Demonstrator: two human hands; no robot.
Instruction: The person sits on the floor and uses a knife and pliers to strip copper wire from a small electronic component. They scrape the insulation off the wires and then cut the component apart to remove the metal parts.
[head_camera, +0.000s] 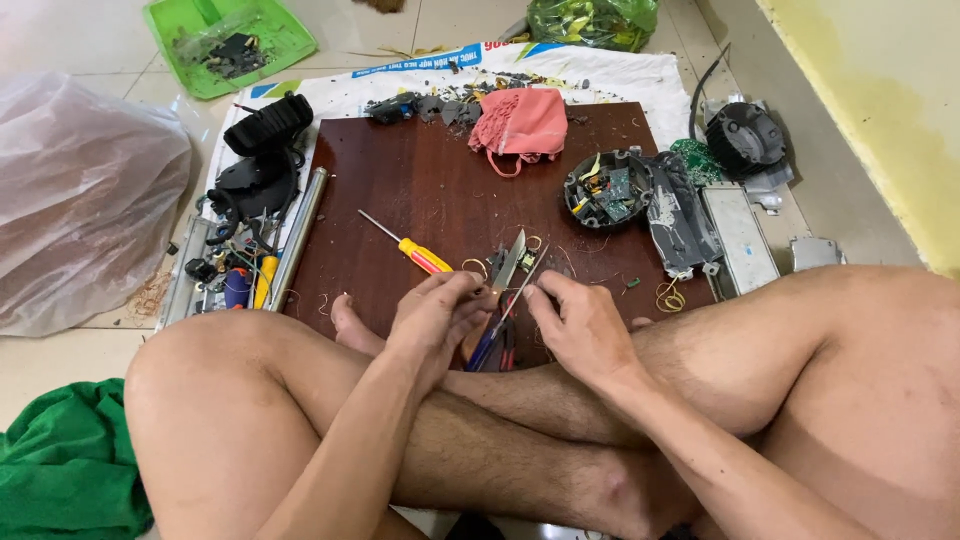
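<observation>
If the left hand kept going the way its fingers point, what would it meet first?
The left hand points right, toward the pliers' metal jaws, then the right hand just beyond. Depth is hard to judge here.

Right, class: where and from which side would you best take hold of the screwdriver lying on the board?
Grip the screwdriver by its thick yellow-and-red handle, coming from above. It lies flat, thin shaft pointing up-left, handle nearest the left hand.

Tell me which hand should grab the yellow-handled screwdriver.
Left, probably. The left hand lies right beside the screwdriver; the right hand sits farther away, pinching at the pliers.
</observation>
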